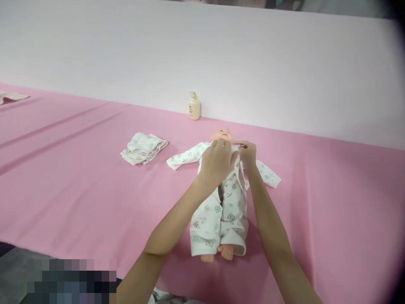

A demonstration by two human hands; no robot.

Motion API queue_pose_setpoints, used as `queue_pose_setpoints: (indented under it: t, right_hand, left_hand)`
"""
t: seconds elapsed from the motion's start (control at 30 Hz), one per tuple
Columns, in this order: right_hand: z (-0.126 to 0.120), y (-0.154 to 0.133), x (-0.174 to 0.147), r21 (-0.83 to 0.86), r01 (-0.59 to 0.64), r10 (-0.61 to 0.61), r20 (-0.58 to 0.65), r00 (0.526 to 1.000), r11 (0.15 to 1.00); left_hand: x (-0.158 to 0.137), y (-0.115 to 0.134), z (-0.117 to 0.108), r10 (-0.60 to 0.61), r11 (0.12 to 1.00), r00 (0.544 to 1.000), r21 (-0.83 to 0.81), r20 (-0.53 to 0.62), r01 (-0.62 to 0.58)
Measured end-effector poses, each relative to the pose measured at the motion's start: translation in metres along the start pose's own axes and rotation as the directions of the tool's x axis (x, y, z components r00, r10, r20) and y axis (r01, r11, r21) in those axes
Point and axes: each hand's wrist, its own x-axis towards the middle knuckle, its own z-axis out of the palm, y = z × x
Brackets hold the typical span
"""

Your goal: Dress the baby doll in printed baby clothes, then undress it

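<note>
A baby doll [223, 134] lies on its back, its head away from me and its bare feet toward me. It wears a white printed baby shirt [187, 156] with long sleeves spread to both sides, and matching pants [233, 207]. My left hand [217, 159] is closed over the upper chest, just below the doll's face, and grips the shirt front; its fingertips are mostly hidden. At the neckline on the other side, my right hand [248, 153] pinches the shirt's edge. The chest is largely covered by my hands.
Pink cloth [95, 185] with some creases covers the table. A folded stack of printed white cloth [144, 148] lies left of the doll. Behind stands a cream pump bottle [194, 107] near a white partition [284, 71]. Another pale cloth [12, 97] lies at the far left.
</note>
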Motion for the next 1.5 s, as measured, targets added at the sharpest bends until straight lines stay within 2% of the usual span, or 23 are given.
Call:
queue_pose_setpoints:
  t: [0.07, 0.13, 0.27, 0.33, 0.4, 0.5, 0.63, 0.8, 0.9, 1.0, 1.1, 1.17, 1.3, 1.5]
  right_hand:
    - [-0.002, 0.006, 0.001, 0.024, -0.109, 0.108, 0.025, 0.994, 0.994]
    - [-0.005, 0.009, 0.0, 0.012, -0.166, 0.164, 0.069, 0.984, 0.986]
    - [-0.005, 0.003, -0.001, -0.05, -0.11, 0.113, 0.06, 0.992, 0.993]
    - [0.005, -0.005, 0.006, -0.013, -0.074, 0.074, -0.007, 0.997, 0.997]
    - [0.022, -0.014, 0.017, 0.093, -0.057, 0.063, -0.066, 0.996, 0.994]
    - [0.049, -0.019, 0.033, 0.155, -0.078, 0.092, -0.086, 0.992, 0.985]
    - [0.064, -0.008, 0.034, 0.104, -0.086, 0.094, -0.073, 0.993, 0.991]
    - [0.056, 0.006, 0.02, 0.126, -0.093, 0.107, -0.105, 0.989, 0.988]
    - [0.053, 0.011, 0.016, 0.133, -0.099, 0.111, -0.082, 0.991, 0.986]
    - [0.053, 0.017, 0.016, 0.131, -0.099, 0.112, -0.098, 0.989, 0.986]
    - [0.054, 0.023, 0.015, 0.135, -0.06, 0.078, -0.135, 0.988, 0.989]
    - [0.055, 0.024, 0.014, 0.138, -0.023, 0.043, -0.141, 0.989, 0.99]
    - [0.058, 0.019, 0.011, 0.135, -0.01, 0.031, -0.153, 0.988, 0.991]
    - [0.061, 0.013, 0.008, 0.189, -0.059, 0.085, -0.13, 0.988, 0.98]
  left_hand:
    - [0.018, -0.013, 0.022, -0.084, 0.976, 0.995, 0.205, 0.05, 0.072]
    - [0.026, -0.026, 0.04, -0.078, 0.961, 0.985, 0.275, 0.153, 0.033]
    - [0.026, -0.035, 0.058, -0.033, 0.938, 0.991, 0.345, 0.127, -0.013]
    - [0.025, -0.033, 0.061, -0.014, 0.934, 0.991, 0.355, 0.134, -0.034]
    - [0.026, -0.031, 0.063, 0.001, 0.929, 0.99, 0.365, 0.144, -0.054]
    - [0.026, -0.028, 0.067, -0.007, 0.927, 0.989, 0.372, 0.145, -0.048]
    - [0.023, -0.027, 0.075, -0.018, 0.944, 0.988, 0.327, 0.154, -0.034]
    - [0.032, -0.031, 0.073, -0.012, 0.981, 0.981, 0.191, 0.195, -0.026]
    - [0.05, -0.042, 0.068, -0.081, 0.993, 0.981, 0.097, 0.177, 0.065]
    - [0.068, -0.055, 0.072, -0.203, 0.979, 0.974, 0.029, 0.1, 0.201]
    - [0.081, -0.061, 0.086, -0.368, 0.93, 0.929, -0.002, 0.041, 0.369]
    - [0.086, -0.06, 0.094, -0.429, 0.903, 0.902, -0.009, 0.042, 0.429]
    - [0.091, -0.06, 0.1, -0.46, 0.887, 0.887, -0.02, 0.042, 0.461]
    - [0.085, -0.071, 0.102, -0.43, 0.9, 0.903, -0.088, -0.007, 0.427]
